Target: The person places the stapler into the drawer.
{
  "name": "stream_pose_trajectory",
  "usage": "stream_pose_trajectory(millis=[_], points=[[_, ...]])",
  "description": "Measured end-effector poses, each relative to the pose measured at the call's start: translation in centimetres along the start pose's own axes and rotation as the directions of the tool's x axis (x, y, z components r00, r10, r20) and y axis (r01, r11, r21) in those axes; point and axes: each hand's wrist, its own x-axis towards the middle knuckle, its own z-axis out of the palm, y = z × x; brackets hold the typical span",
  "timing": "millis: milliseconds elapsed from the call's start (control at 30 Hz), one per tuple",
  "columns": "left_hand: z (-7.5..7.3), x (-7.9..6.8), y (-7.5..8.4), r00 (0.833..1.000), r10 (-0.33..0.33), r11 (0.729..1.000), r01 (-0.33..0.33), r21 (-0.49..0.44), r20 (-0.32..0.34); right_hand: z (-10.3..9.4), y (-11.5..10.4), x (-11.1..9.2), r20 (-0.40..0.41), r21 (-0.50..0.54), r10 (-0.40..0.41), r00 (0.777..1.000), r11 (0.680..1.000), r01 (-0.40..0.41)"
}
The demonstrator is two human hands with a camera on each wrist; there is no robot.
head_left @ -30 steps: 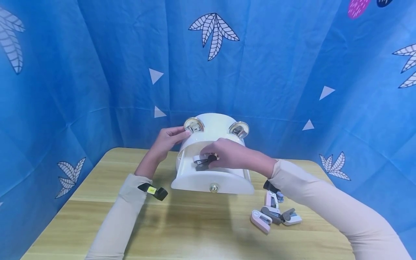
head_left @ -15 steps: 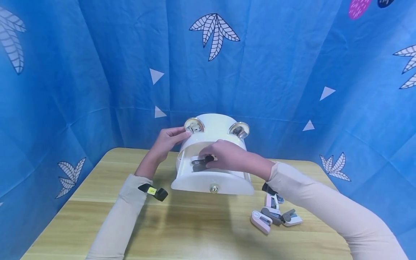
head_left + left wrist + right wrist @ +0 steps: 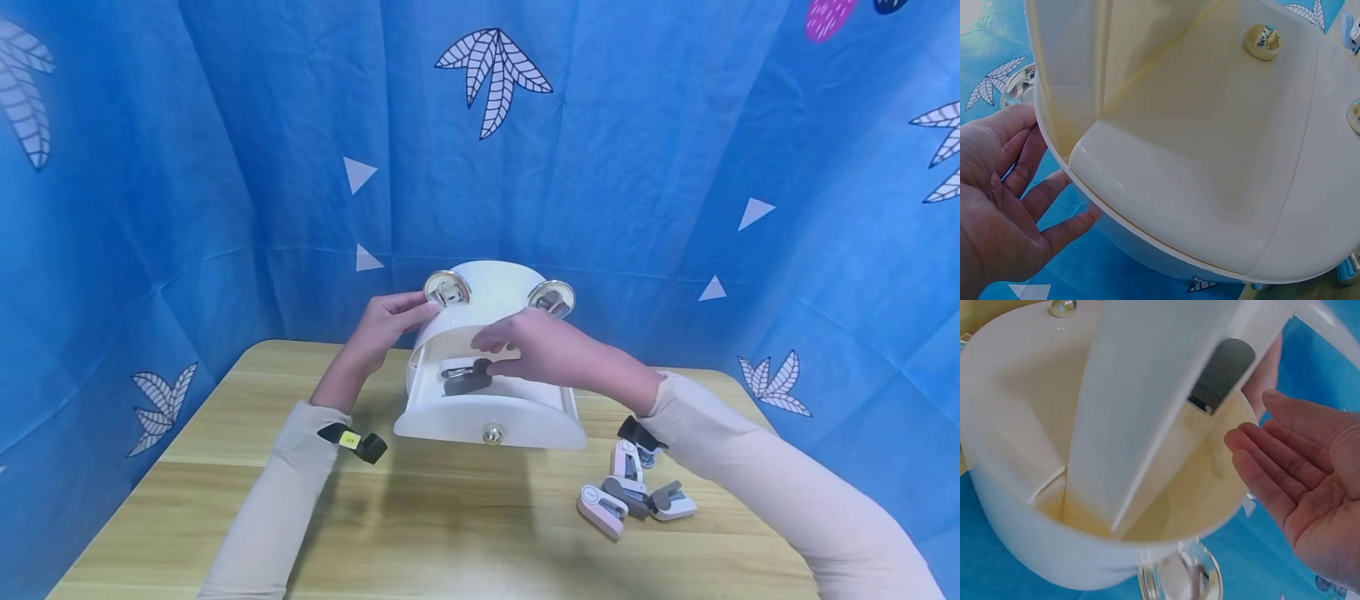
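A white rounded box (image 3: 497, 287) with two shiny metallic discs on top has its curved lower drawer (image 3: 442, 422) pulled out. Inside that drawer lies a small dark grey stapler (image 3: 467, 382), with a whitish part just behind it; the right wrist view shows the grey stapler (image 3: 1222, 375) too. My right hand (image 3: 551, 350) hovers over the drawer beside the stapler, fingers extended and holding nothing. Against the box's left side, near the left disc (image 3: 447, 289), rests my left hand (image 3: 390, 327); its fingertips touch the outer wall in the left wrist view.
Several small staplers (image 3: 602, 510) in pink, white, grey and blue lie clustered on the wooden table (image 3: 465, 517), right of the box under my right forearm. A gold knob (image 3: 492, 434) sticks out from the drawer front. Blue curtain (image 3: 637, 167) hangs behind and along the sides.
My right hand has let go of the grey stapler, which now lies in the drawer, and has lifted slightly up and right with its fingers spread. The left hand stays on the box.
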Motion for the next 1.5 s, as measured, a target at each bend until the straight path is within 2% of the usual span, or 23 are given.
stream_pose_trajectory(millis=[233,433,567,733,833,1133,1267,1500], points=[[-0.1,0.1,-0.2,1.0,-0.002,1.0,0.002,0.0,0.0,-1.5,1.0,-2.9,-0.056,0.056,0.048,0.997,0.997,-0.044],[-0.2,0.2,-0.3,1.0,-0.012,1.0,0.012,0.018,-0.004,-2.1,2.7,-6.2,-0.113,0.058,0.153,0.982,0.987,-0.147],[-0.2,0.2,-0.3,1.0,-0.012,1.0,0.012,0.023,-0.005,-1.9,4.3,-8.1,-0.118,0.063,0.211,0.97,0.977,-0.205],[0.0,0.3,-0.4,1.0,-0.002,1.0,0.002,0.009,0.001,-0.8,6.6,-9.9,-0.034,0.03,0.292,0.956,0.956,-0.291],[0.0,0.4,-0.5,1.0,-0.001,1.0,0.001,0.002,0.008,0.5,7.8,-10.9,0.026,0.014,0.302,0.953,0.953,-0.302],[0.0,0.2,-0.2,1.0,-0.01,1.0,0.01,0.007,-0.002,5.0,9.1,-12.6,0.183,0.102,0.242,0.953,0.959,-0.264],[0.0,0.2,-0.1,1.0,-0.009,1.0,0.009,0.0,0.001,6.4,9.1,-13.1,0.228,0.161,0.209,0.951,0.955,-0.249],[-0.1,0.2,0.0,1.0,-0.009,1.0,0.009,0.006,0.004,8.6,8.7,-13.7,0.284,0.184,0.196,0.938,0.949,-0.254]])
